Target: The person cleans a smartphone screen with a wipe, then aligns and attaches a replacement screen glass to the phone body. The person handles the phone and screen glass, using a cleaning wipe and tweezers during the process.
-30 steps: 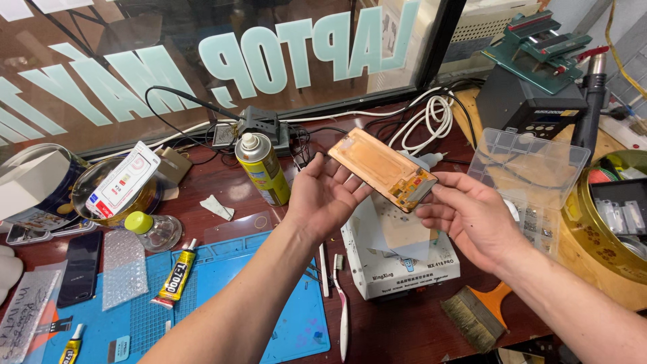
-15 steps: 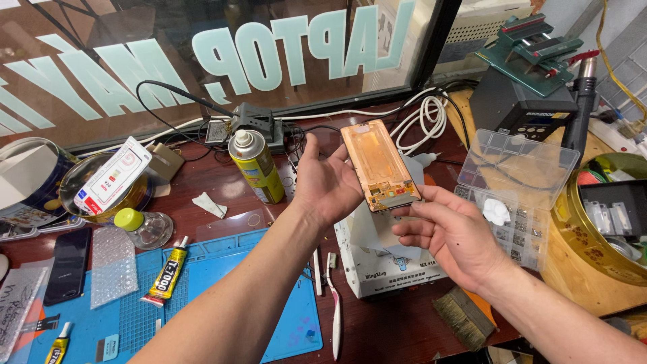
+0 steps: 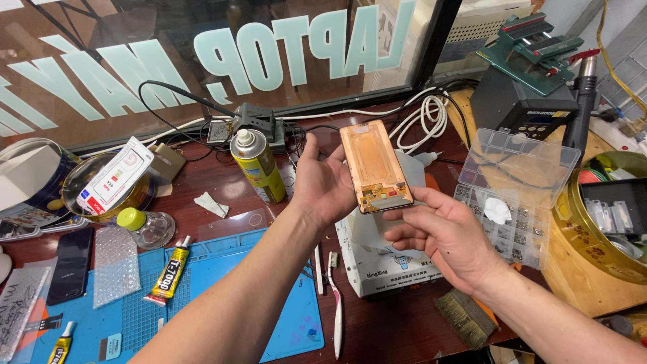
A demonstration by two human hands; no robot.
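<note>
Phone screen panel (image 3: pixel 375 166), copper-coloured back toward the camera, is held upright above a cluttered dark wooden workbench (image 3: pixel 391 330) set against a lettered shop window (image 3: pixel 202 61). At the far left of the bench lie a dark phone (image 3: pixel 67 264) and a strip of bubble wrap (image 3: pixel 116 264) on a blue work mat (image 3: pixel 283 323), with two glue tubes — one (image 3: pixel 170 271) pointing up the mat, one (image 3: pixel 60 342) at its lower edge. Behind them stand a small bottle with a yellow-green cap (image 3: pixel 144 226) and a yellow spray can (image 3: pixel 257 166). Toward the middle, a white toothbrush (image 3: pixel 335 307) lies beside a white machine (image 3: pixel 387 259). To the right sit a bristle brush (image 3: pixel 466 317), a clear compartment box (image 3: pixel 519 182) with its lid raised, and a round gold tin (image 3: pixel 593 249).

The left hand (image 3: pixel 323 182) rises from the lower left, palm facing the panel, thumb and fingers loosely curled around its left edge. The right hand (image 3: pixel 448 236) comes in from the lower right — its fingertips pinch the panel's bottom corner, the other fingers bent beneath.
</note>
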